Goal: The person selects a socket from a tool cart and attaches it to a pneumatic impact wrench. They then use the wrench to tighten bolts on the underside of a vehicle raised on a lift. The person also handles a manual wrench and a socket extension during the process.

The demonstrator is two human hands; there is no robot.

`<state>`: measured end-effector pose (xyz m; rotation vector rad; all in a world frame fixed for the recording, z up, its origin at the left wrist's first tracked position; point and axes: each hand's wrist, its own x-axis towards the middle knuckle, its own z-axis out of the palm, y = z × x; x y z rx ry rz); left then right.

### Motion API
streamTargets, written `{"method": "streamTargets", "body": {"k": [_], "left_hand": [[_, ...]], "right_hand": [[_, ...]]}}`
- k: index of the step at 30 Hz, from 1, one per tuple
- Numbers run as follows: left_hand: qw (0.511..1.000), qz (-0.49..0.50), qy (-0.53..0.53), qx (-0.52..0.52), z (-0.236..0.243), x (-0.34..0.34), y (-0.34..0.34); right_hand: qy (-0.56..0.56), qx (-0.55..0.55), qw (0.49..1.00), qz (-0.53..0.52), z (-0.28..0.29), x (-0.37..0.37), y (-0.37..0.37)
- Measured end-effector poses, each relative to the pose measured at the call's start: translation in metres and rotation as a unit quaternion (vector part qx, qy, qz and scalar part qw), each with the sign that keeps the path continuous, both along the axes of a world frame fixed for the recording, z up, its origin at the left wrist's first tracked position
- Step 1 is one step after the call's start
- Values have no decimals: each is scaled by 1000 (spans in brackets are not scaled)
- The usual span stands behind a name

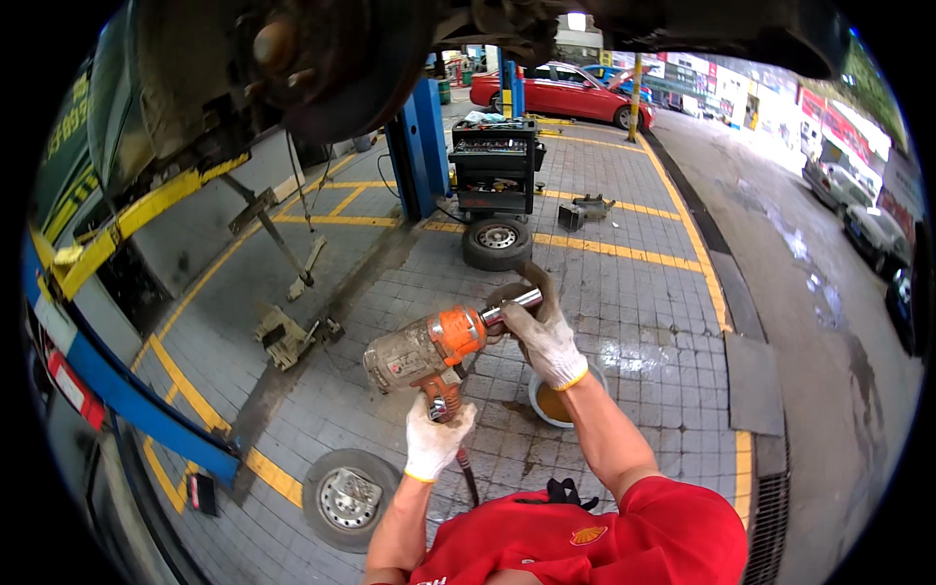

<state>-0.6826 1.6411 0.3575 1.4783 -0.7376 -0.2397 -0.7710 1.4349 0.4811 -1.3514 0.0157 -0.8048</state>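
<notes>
under a raised car (292, 58) whose bare wheel hub (278, 44) shows at the far left, the work in hand appears to be the handling of an impact wrench (424, 353) between wheel operations. at the near left, a removed wheel (346, 497) lies flat on the paved floor (643, 292) beside a blue lift arm (136, 405). moving right, the left hand (434, 437), gloved in white, is closed around the pistol grip of the wrench, with the air hose (468, 478) dropping from the grip toward the body. the wrench is held at chest height, centre of view, well above the floor, its orange-and-grey body angled up to the right. the right hand (548, 343), also gloved, is closed around the metal socket (512, 309) at the nose of the tool; the step looks like seating or changing that socket. the next move calls, by judgement, for a firm push along the drive axis and a check that the socket is locked before the trigger is pressed. below the right forearm, a round white basin (551, 400) stands on the floor and holds a brown liquid; its nature cannot be told. farther off, a second wheel (497, 242) lies before a black tool cart (495, 161) whose top tray holds tools too small to identify.
</notes>
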Motion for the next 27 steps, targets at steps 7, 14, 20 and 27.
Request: {"method": "streamTargets", "body": {"k": [7,14,20,27], "left_hand": [[986,135,-89,-39,55,-5,-53],[966,173,-191,-30,67,-9,-104],[952,34,-305,-3,108,-12,-160],[885,-11,-464,25,158,9,-189]], "right_hand": [[56,-291,940,-167,-24,-7,41],[149,-399,895,-131,16,-26,4],[149,-514,837,-118,35,-48,-90],[335,-485,800,-110,115,-42,-119]]}}
